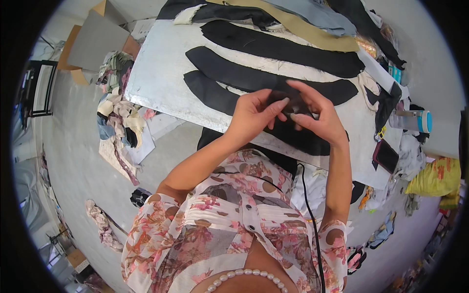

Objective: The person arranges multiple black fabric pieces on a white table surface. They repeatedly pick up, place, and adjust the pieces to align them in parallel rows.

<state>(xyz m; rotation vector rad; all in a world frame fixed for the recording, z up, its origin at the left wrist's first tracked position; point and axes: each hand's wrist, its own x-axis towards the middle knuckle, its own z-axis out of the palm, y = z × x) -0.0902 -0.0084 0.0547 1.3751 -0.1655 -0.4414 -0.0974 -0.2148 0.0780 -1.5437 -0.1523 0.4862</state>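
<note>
Both of my hands are raised over the near edge of the white table. My left hand (256, 115) is closed, thumb and fingers pinching a small dark brown-black piece (287, 100) that looks thin and soft. On its other side my right hand (320, 115) curls its thumb and fingers around the same piece. Its exact kind is too blurred to tell. Under my hands lies a black cloth strip (300, 137). Beyond it are more curved black strips: one long strip (283, 48) farther back, another (229, 67) in the middle, and a third (207, 93) partly beneath that.
Tan cloth (312, 34) and grey-blue cloth (312, 14) are heaped at the table's far side. A phone (386, 156) lies at the right edge near a clear jar with a blue lid (425, 121). Fabric scraps (119, 119) and a cardboard box (97, 39) stand left. A black cable (309, 210) hangs before me.
</note>
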